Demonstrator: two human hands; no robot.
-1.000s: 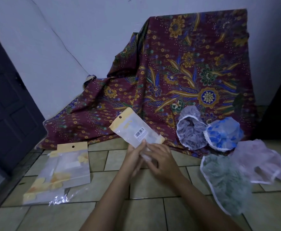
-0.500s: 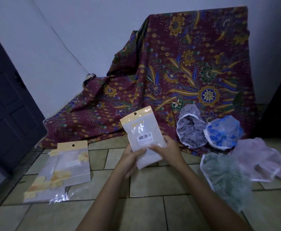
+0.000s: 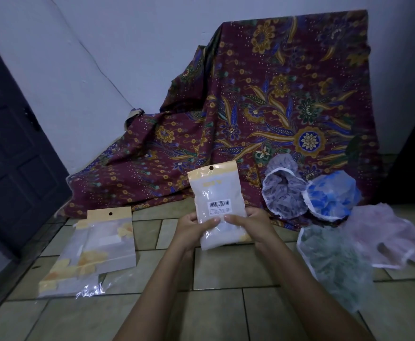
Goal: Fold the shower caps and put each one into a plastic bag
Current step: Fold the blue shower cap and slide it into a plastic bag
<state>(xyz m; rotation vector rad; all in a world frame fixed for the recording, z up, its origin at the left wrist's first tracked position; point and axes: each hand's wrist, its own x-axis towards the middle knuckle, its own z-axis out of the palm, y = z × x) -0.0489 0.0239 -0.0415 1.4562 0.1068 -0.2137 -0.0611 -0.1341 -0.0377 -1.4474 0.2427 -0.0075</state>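
You look to be partway through the job. Your left hand (image 3: pixel 191 226) and right hand (image 3: pixel 248 225) both grip the lower half of a plastic bag (image 3: pixel 216 200), thumbs pressed on its front and fingers curled behind. You hold it upright above the tiled floor (image 3: pixel 226 303), with the yellow header and hang hole on top and the barcode label facing you. The bag bulges with something pale and white, most likely a folded cap already inside. Whether its opening is sealed cannot be told.

On your left, the packed bags (image 3: pixel 103 249) lie overlapping on the tiles. There are at least 2, with pale contents showing yellow flowers, but the exact count is unclear.

4 caps remain unfolded and unbagged on your right. The grey shower cap (image 3: pixel 284 193) and the blue shower cap (image 3: pixel 332 198) touch each other at the foot of the batik cloth (image 3: pixel 275 94). The green shower cap (image 3: pixel 334 264) and the pink shower cap (image 3: pixel 388 237) lie side by side nearer to you
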